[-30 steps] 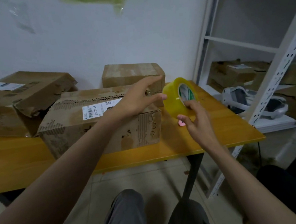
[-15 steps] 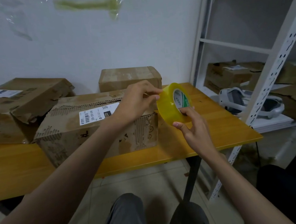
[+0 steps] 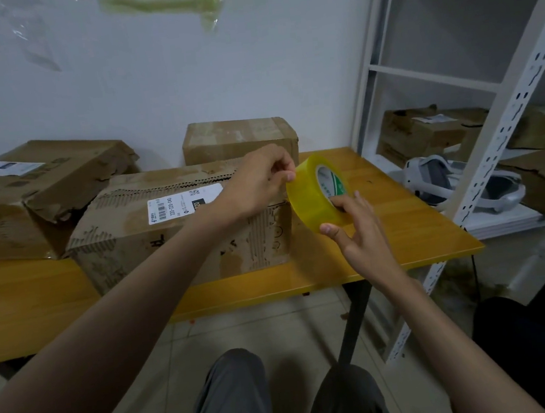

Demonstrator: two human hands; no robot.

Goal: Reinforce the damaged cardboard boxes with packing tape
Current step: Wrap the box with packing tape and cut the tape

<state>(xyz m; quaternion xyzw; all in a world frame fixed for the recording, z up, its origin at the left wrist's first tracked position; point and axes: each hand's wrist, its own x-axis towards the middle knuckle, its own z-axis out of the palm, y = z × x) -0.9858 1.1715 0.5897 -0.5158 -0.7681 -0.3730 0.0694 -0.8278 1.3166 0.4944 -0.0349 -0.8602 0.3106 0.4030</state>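
I seem to be looking into a small storeroom or packing room. Battered cardboard boxes with shipping labels crowd a yellow-topped bench against a bare white wall. Beside it stands a white slotted metal shelving rack holding more boxes, over a tiled floor.

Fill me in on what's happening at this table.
A person is getting packing tape ready. The right hand holds a yellow tape roll in the air over the wooden table, while the left hand pinches at the roll's rim, apparently at the loose end. Right beside it sits a battered labelled box; no strip spans from roll to box yet.
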